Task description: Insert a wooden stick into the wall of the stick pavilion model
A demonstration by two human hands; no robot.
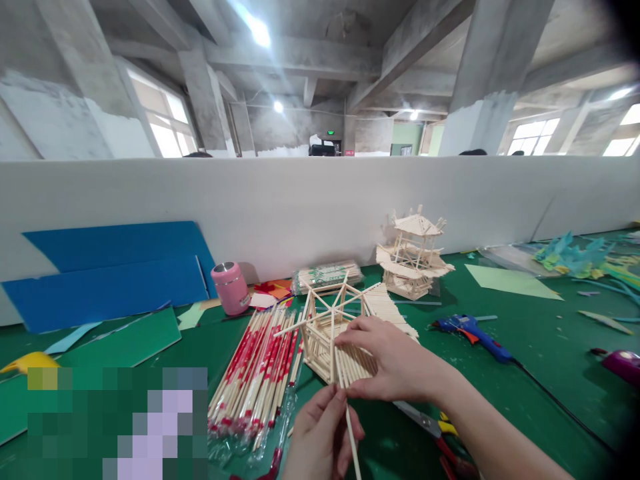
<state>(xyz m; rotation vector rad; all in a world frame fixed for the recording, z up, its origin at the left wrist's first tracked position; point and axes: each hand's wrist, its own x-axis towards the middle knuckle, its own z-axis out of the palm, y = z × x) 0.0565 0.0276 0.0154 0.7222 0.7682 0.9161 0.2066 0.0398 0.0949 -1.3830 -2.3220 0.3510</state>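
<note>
A six-sided pavilion frame of thin wooden sticks (311,343) stands on the green table, with spokes meeting at its top. My left hand (325,430) pinches a long wooden stick (354,443) in front of it, between thumb and fingers. That stick slants up to the near side of the frame. With fingers on the near roof spoke and thumb lower down, my right hand (390,360) grips the frame and covers part of its slatted near side. Just behind lies a slatted stick panel (395,312), partly hidden by the frame and hand.
Bundled sticks in red-patterned wrap (257,370) lie left of the frame. A finished stick pagoda (413,257) and a pink cup (231,288) stand behind. A blue glue gun (475,337) and scissors (423,419) lie right. White partition (280,207) bounds the back.
</note>
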